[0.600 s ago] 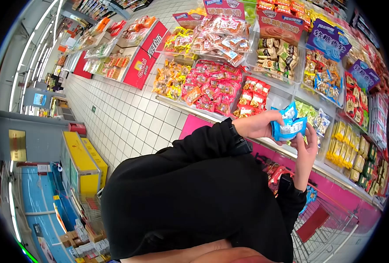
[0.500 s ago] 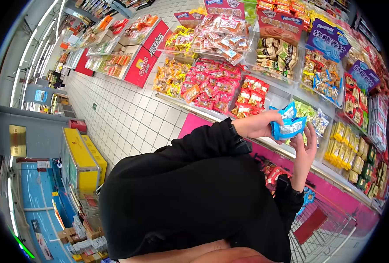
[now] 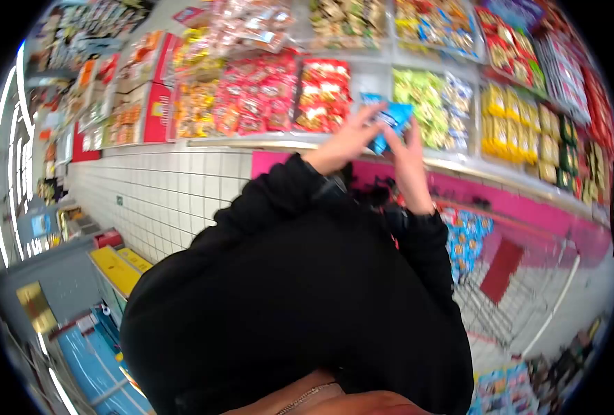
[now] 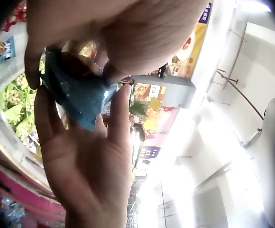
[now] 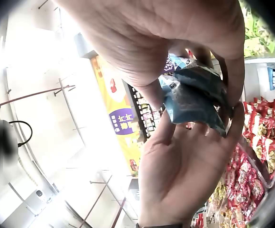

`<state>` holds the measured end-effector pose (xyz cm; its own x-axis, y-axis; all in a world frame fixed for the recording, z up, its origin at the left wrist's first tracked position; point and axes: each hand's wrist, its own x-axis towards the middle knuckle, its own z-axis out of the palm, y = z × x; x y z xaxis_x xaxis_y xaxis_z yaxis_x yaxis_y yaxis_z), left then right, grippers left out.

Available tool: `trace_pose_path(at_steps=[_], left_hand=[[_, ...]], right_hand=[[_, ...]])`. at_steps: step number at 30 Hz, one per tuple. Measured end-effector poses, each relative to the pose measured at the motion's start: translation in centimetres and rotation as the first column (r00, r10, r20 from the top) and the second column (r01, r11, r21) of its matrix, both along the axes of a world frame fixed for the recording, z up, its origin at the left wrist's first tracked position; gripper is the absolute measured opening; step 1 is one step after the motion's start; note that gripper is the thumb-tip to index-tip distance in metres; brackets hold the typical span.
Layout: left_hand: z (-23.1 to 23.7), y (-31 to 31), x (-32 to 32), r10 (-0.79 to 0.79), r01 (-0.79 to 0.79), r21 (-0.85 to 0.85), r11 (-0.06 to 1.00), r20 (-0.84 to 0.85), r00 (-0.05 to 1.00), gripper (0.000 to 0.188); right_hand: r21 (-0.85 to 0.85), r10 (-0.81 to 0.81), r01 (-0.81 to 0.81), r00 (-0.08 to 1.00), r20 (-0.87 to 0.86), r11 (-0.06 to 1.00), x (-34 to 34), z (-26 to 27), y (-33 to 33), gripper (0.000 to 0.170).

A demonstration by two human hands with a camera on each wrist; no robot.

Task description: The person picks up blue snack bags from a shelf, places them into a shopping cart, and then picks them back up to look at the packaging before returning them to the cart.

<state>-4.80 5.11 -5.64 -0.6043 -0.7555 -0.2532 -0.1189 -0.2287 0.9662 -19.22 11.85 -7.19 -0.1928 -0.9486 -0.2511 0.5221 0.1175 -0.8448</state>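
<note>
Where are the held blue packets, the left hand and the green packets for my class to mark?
Blue packets (image 3: 399, 116): head view, blue face of one.
Left hand (image 3: 346, 140): head view, back of it.
Green packets (image 3: 419, 100): head view, middle of them.

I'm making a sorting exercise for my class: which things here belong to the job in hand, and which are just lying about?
In the job, it appears:
left hand
right hand
blue packets, held between both hands

Just lying about, on display:
pink packets
red packets
green packets
yellow packets
</note>
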Motion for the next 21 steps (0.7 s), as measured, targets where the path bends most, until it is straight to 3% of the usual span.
trace_pose_path(at_steps=[2, 7, 9, 10, 11, 14, 17, 18, 19, 21], left_hand=[[-2.4, -0.4, 0.1, 0.045, -0.034, 0.171, 0.985, -0.058, 0.997, 0.063], [-6.5, -3.5, 2.6, -0.076, 0.012, 0.373, 0.928, 0.158, 0.985, 0.076], [-10.1, -5.9, 3.1, -0.075, 0.008, 0.394, 0.919, 0.154, 0.985, 0.067], [-11.9, -7.3, 4.0, -0.157, 0.096, 0.407, 0.908, 0.117, 0.981, 0.053], [-13.2, -8.7, 3.7, -0.136, 0.091, 0.367, 0.926, 0.100, 0.986, 0.039], [-14.5, -11.3, 4.2, 0.096, -0.161, 0.439, 0.884, 0.166, 0.981, 0.031], [-16.0, -14.5, 3.2, 0.232, -0.336, 0.376, 0.864, 0.294, 0.927, 0.028], [-18.1, -15.8, 3.4, 0.240, -0.300, 0.374, 0.878, 0.197, 0.950, 0.028], [-19.6, -17.1, 2.9, 0.242, -0.302, 0.277, 0.912, 0.231, 0.943, 0.029], [-21.8, -18.7, 1.7, 0.255, -0.307, 0.104, 0.946, 0.343, 0.904, 0.031]], right_hand=[[0.019, 0.022, -0.021, 0.999, -0.038, 1.000, 0.0, -2.7, 0.0, 0.069], [0.209, 0.026, -0.029, 0.999, 0.018, 0.978, 1.5, -6.8, -0.8, 0.061], [0.215, 0.014, -0.008, 1.000, -0.026, 0.977, 1.2, -8.9, -3.0, 0.050], [0.249, -0.008, 0.015, 1.000, -0.030, 0.968, 1.5, -10.0, -3.5, 0.047], [0.275, -0.028, 0.041, 0.998, -0.052, 0.961, 1.0, -11.0, -4.6, 0.045], [0.318, -0.050, 0.064, 0.997, -0.053, 0.946, 1.6, -13.5, -7.3, 0.041], [0.388, -0.034, 0.072, 0.994, -0.104, 0.919, 1.7, -16.3, -11.0, 0.040], [0.426, -0.027, 0.068, 0.994, -0.103, 0.902, 1.9, -17.2, -12.1, 0.042], [0.462, -0.022, 0.068, 0.994, -0.102, 0.884, 2.2, -17.9, -13.2, 0.043], [0.518, 0.033, 0.180, 0.926, -0.375, 0.836, 2.1, -19.6, -15.3, 0.048]])
